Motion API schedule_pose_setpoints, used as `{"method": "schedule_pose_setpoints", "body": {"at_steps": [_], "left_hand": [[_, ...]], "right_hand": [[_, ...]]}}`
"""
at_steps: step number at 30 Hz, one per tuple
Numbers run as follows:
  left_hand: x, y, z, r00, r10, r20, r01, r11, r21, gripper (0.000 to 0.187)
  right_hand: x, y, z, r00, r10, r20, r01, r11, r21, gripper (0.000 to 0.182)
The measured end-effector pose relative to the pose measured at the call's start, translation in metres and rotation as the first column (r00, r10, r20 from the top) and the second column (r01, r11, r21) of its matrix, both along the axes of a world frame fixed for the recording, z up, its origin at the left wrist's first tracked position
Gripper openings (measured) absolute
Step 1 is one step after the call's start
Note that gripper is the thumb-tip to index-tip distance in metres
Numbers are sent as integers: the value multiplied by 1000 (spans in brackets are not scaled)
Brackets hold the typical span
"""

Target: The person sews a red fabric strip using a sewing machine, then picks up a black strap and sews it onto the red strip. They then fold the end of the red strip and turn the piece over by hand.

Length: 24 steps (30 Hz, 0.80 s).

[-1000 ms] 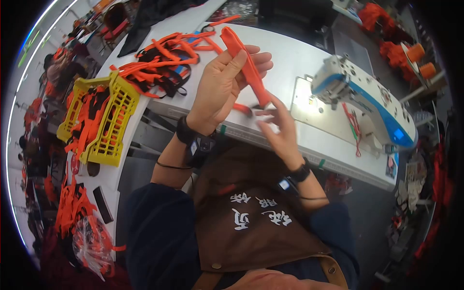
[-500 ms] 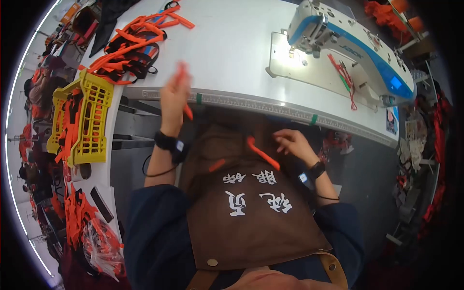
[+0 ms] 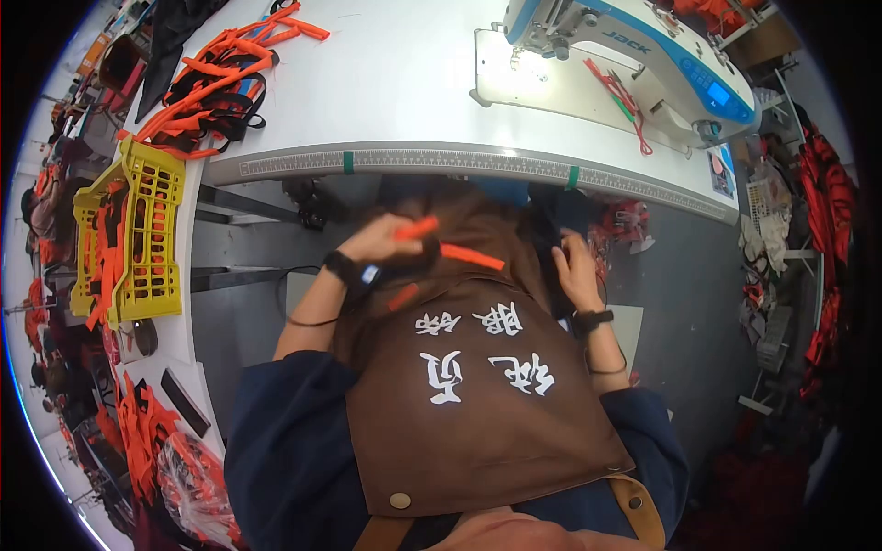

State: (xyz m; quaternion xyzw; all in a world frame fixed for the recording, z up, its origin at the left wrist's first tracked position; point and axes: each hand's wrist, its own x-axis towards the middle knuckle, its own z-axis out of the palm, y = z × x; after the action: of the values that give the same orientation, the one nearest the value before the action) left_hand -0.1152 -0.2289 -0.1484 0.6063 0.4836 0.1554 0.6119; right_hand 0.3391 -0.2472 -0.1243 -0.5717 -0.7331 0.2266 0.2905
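My left hand (image 3: 384, 241) is closed on an orange strip (image 3: 418, 228) above my lap, its outline slightly blurred. Another orange strip (image 3: 473, 256) lies on the brown apron (image 3: 487, 432), just right of that hand. A short orange piece (image 3: 402, 297) rests on the apron below. My right hand (image 3: 576, 268) is at the right edge of the apron, by my thigh, with fingers apart and nothing seen in them.
A sewing machine (image 3: 634, 50) stands on the white table (image 3: 367, 92), whose front edge carries a ruler (image 3: 441, 166). Orange and black straps (image 3: 216, 92) lie at the table's left. A yellow basket (image 3: 152, 239) of orange strips stands at the left.
My left hand has come down from the table edge to my lap. My right hand has shifted slightly right. The head view has shifted, so the table and machine appear further left and higher.
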Motion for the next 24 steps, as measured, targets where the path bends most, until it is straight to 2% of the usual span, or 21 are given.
{"method": "schedule_pose_setpoints", "body": {"at_steps": [1, 2, 3, 5, 6, 7, 9, 11, 12, 13, 14, 15, 16, 17, 18, 19, 20, 21, 22, 24], "left_hand": [[11, -15, 46, 973, -229, 5, 229, 973, 10, 27], [19, -28, 56, 920, -392, 19, 392, 920, -9, 27], [28, -35, 57, 876, -481, 15, 482, 875, -48, 28], [33, -26, 31, 861, -475, 184, 501, 854, -138, 32], [35, -11, 9, 856, -491, 161, 516, 826, -226, 33], [47, 2, 11, 837, -544, -52, 532, 833, -156, 35], [82, 8, 41, 847, -292, -443, 406, 895, 186, 34], [105, 17, 33, 903, 34, -429, 170, 887, 430, 38], [116, 17, 77, 935, 122, -334, 40, 898, 438, 37], [121, 15, 109, 955, 162, -249, -40, 901, 432, 33], [126, 15, 124, 971, 201, 129, -237, 876, 420, 32], [128, 13, 137, 844, 225, 487, -415, 849, 327, 31], [117, 14, 161, 733, 312, 605, -423, 905, 46, 32], [103, 18, 186, 603, 424, 675, -371, 899, -233, 33], [100, 23, 202, 381, 488, 786, -329, 865, -378, 38], [98, 28, 214, 255, 517, 817, -258, 851, -457, 37], [97, 34, 224, 129, 546, 828, -175, 835, -523, 36], [95, 40, 231, 3, 576, 818, -81, 815, -574, 36], [90, 44, 233, -85, 570, 817, 35, 821, -569, 32], [88, 47, 247, -185, 591, 785, 57, 804, -592, 31]], "right_hand": [[-1, -9, 38, 998, -21, -60, -6, 910, -415, 15], [-2, -25, 34, 963, 63, -261, -170, 894, -414, 18], [-6, -35, 33, 881, 139, -453, -332, 863, -380, 20], [-11, -33, 35, 913, 351, -210, -406, 712, -573, 26], [-16, -27, 14, 920, 361, -153, -374, 692, -618, 34], [-27, -21, 14, 911, 406, -70, -366, 721, -588, 35], [-59, -3, 23, 871, 479, 107, -365, 778, -512, 39], [-85, 5, 32, 763, 603, 234, -485, 772, -411, 40], [-94, 15, 37, 702, 644, 303, -543, 760, -358, 41], [-98, 21, 50, 742, 619, 258, -537, 779, -325, 43], [-101, 26, 71, 777, 594, 208, -528, 795, -298, 45], [-105, 29, 93, 808, 569, 153, -517, 809, -278, 48], [-109, 31, 121, 840, 512, -179, -542, 788, -293, 52], [-113, 31, 147, 780, 391, -488, -569, 768, -294, 58], [-119, 29, 162, 695, 363, -621, -622, 737, -264, 60], [-126, 29, 175, 590, 329, -737, -670, 709, -220, 62], [-134, 29, 187, 471, 288, -834, -711, 683, -166, 64], [-140, 27, 195, 452, 204, -868, -744, 623, -241, 65], [-146, 29, 192, 453, 212, -866, -762, 596, -253, 62], [-157, 29, 185, 452, 185, -873, -769, 577, -276, 49]]}}
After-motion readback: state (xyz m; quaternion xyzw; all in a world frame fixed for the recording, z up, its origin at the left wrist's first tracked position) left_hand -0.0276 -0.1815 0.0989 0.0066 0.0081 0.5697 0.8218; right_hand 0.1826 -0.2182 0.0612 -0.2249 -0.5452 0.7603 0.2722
